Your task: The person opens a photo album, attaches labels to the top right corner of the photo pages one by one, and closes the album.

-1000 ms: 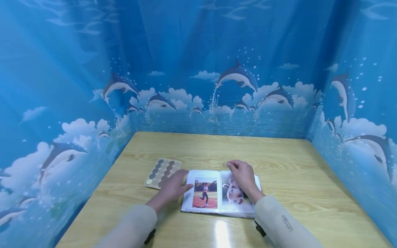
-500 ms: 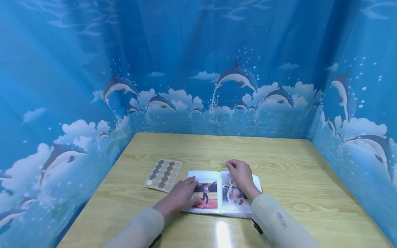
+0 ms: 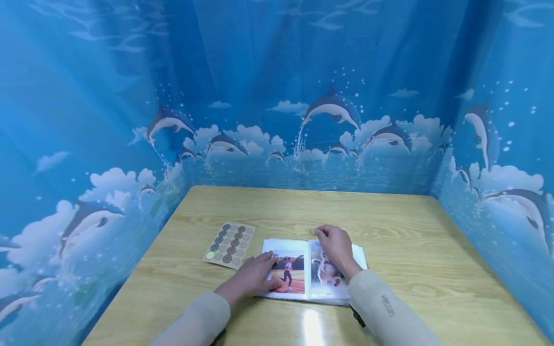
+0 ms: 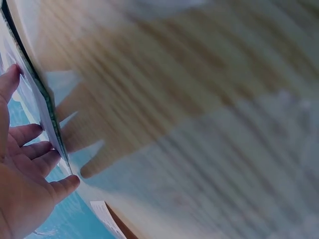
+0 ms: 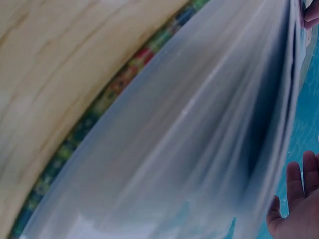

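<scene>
Head view. One worktop (image 3: 398,245), wood-grained, with blue dolphin backdrop (image 3: 259,72) on three sides. One album (image 3: 287,244), lying flat near the middle of the worktop, two pages showing. Two photos: left photo (image 3: 297,271), one runner on a red track; right photo (image 3: 323,274), one pale subject, partly covered. One sheet (image 3: 228,244) to the album's left, apart from it, bearing four columns of five round marks: nine dark, one bright pale, ten faint. Two hands. Left hand (image 3: 252,275): rests on the left page, fingers extended, grip released, thumb over the photo's lower left corner. Right hand (image 3: 337,245): above the right page, thumb and index finger pinching one pale disc (image 3: 312,231), faint against the worktop, just beyond the album's far edge. Two light sleeves (image 3: 383,305).

Left wrist view. One hand, the left, four fingers and thumb showing, spread along the album's edge, clasping nothing. One green-edged cover below the pages. One corner of the sheet, lower down.

Right wrist view. Album pages, fanned, number unclear, over one multicoloured cover edge. Right hand at lower right, three fingers visible; its pinch is out of this frame. Further fingertips at upper right, owner uncertain.
</scene>
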`<state>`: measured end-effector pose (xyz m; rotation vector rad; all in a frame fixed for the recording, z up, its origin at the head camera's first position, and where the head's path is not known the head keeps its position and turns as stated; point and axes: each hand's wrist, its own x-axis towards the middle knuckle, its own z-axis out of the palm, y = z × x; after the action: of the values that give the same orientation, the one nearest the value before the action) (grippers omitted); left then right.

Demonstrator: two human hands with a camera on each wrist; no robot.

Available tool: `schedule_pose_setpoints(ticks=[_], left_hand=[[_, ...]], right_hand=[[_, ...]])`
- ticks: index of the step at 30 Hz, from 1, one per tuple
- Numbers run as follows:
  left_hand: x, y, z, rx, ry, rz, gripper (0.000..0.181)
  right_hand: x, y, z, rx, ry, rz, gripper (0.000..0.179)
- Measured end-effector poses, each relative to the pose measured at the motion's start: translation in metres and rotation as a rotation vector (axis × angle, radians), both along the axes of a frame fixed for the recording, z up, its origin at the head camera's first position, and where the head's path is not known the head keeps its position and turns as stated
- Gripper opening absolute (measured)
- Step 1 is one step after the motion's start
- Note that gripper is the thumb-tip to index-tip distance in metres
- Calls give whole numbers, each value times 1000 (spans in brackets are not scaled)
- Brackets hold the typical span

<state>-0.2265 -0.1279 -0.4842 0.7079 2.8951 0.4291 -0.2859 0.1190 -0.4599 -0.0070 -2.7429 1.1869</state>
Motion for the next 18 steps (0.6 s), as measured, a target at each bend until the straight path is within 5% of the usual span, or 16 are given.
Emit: schedule_pose_setpoints(ticks=[13,18], left_hand=[[0,1,-3,1,5,9,77],[1,1,-1,2,12,9,77]], right_hand=[[-6,-8,-17,110,56,20,21],[-9,-9,-27,203,157,42,17]])
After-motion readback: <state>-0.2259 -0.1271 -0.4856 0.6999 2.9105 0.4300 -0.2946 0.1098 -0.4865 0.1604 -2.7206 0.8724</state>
